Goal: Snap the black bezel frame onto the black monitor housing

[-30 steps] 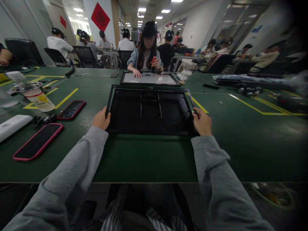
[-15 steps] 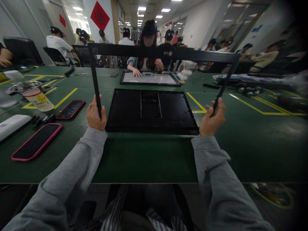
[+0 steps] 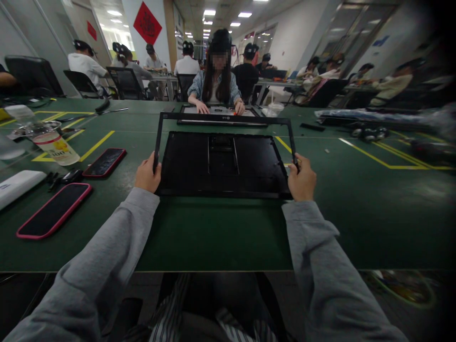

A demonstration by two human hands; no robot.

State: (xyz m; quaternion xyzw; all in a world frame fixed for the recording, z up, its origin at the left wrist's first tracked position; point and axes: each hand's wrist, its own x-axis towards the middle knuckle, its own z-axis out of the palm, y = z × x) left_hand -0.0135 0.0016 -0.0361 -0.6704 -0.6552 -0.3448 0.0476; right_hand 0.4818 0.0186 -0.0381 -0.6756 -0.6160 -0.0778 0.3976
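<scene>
A thin black monitor bezel (image 3: 199,116) is tilted above the table, its logo bar on the far side. My left hand (image 3: 147,175) is closed around its left bar, fingers outside and thumb inward. The right bar is pinched in my right hand (image 3: 302,179). Beneath and within the bezel, a black monitor back cover (image 3: 187,159) lies inner side up on the green table (image 3: 221,232). I cannot tell whether the bezel's near edge touches the cover.
Across the table, a co-worker (image 3: 221,88) handles another panel (image 3: 185,115). To my left are two phones (image 3: 55,210) (image 3: 104,162), a white device (image 3: 21,185) and a plastic cup (image 3: 55,142). Cables and wrapped parts (image 3: 366,130) lie at the right.
The bezel has come down and away from me, from high above the cover to just over it. Both hands stay closed on it; my right hand moved inward. The co-worker's hand lowered to the panel.
</scene>
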